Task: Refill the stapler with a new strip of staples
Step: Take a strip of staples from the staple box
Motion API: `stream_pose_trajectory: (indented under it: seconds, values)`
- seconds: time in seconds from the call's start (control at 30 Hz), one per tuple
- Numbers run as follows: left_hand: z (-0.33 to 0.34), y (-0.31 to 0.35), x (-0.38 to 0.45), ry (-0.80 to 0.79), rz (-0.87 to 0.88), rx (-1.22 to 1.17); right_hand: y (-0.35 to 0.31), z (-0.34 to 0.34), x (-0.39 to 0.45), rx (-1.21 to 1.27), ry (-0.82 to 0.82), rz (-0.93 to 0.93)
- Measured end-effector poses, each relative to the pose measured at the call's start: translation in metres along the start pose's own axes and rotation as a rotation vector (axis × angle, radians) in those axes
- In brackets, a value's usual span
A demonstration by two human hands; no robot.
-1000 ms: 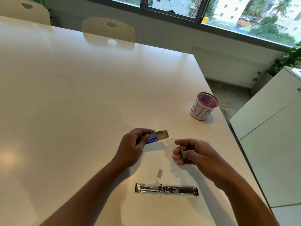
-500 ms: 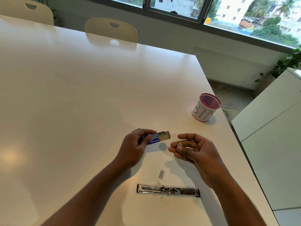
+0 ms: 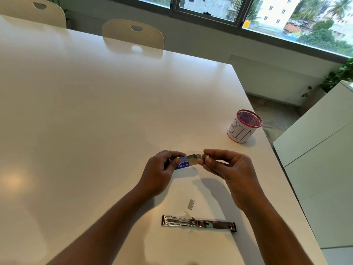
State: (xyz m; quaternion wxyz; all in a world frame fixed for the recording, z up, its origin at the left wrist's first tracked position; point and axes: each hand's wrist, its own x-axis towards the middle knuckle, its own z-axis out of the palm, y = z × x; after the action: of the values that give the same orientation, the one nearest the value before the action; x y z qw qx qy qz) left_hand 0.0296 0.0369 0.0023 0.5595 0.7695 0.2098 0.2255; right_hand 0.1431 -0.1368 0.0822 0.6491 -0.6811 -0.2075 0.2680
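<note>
Blue staple box [image 3: 182, 163] is sitting pinched in left hand [image 3: 162, 169]; right hand [image 3: 227, 165] fingers [image 3: 207, 159] are pinching a staple strip [image 3: 206, 156] at its open flap.

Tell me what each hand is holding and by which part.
The left hand grips the blue staple box round its closed end. The right hand pinches a small staple strip at its fingertips, beside the box's open flap.
</note>
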Motion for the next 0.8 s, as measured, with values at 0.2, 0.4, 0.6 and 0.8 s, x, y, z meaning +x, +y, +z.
stream_pose_trajectory:
  seconds: [0.2, 0.4, 0.6, 0.8]
  values:
    - [-0.002, 0.0, -0.001, -0.008, 0.025, 0.008, 0.011, 0.025, 0.012, -0.474, 0.149, -0.216]
    - [-0.003, 0.0, -0.001, -0.001, 0.036, -0.004, 0.021, 0.035, 0.015, -0.743, 0.197, -0.339]
    - [-0.002, -0.002, 0.0, -0.001, 0.034, -0.003, 0.024, 0.034, 0.019, -0.848, 0.193, -0.351]
    - [-0.002, -0.003, 0.0, 0.024, 0.036, 0.01, 0.026, 0.034, 0.023, -0.838, 0.274, -0.281]
